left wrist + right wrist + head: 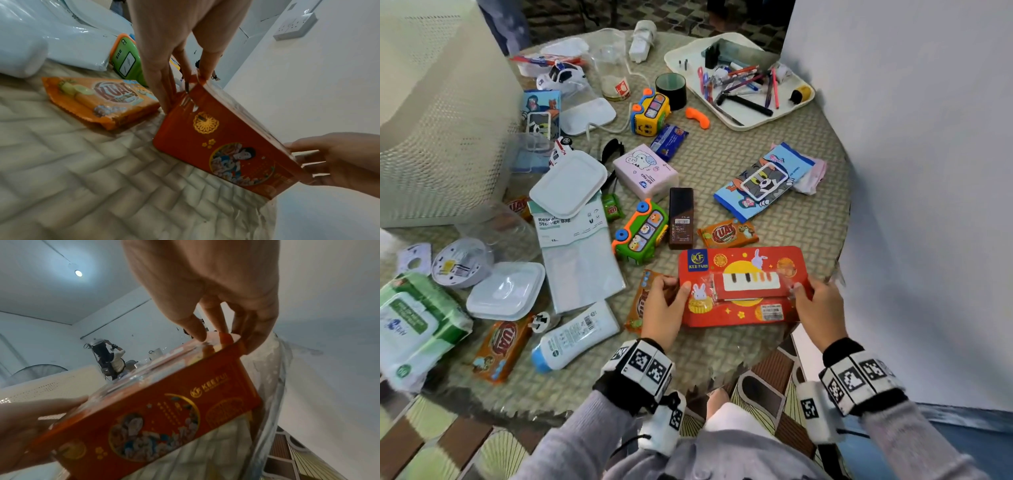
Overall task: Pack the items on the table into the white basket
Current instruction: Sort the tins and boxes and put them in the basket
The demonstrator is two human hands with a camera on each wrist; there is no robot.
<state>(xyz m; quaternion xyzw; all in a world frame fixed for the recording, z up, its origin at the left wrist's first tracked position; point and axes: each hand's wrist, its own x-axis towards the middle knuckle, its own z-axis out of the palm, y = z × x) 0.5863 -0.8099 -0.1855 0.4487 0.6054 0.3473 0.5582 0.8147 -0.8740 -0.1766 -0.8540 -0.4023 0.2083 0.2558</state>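
A flat red box (743, 286) printed with a rabbit and piano keys lies near the table's front edge. My left hand (666, 308) grips its left end, thumb on top and fingers down the side. My right hand (816, 308) pinches its right end. The left wrist view shows the red box (222, 144) tilted up off the woven mat, held by my left hand (185, 81). In the right wrist view my right hand (222, 339) pinches the red box (156, 415) at its top corner. The white basket (441, 113) stands at the far left.
Many items lie on the round table (784, 212): a green toy bus (642, 233), an orange snack pack (727, 234), a dark bar (680, 217), a cartoon wipes pack (763, 183), a lotion bottle (575, 337), lids, a pen tray (739, 80). A white wall (928, 171) stands right.
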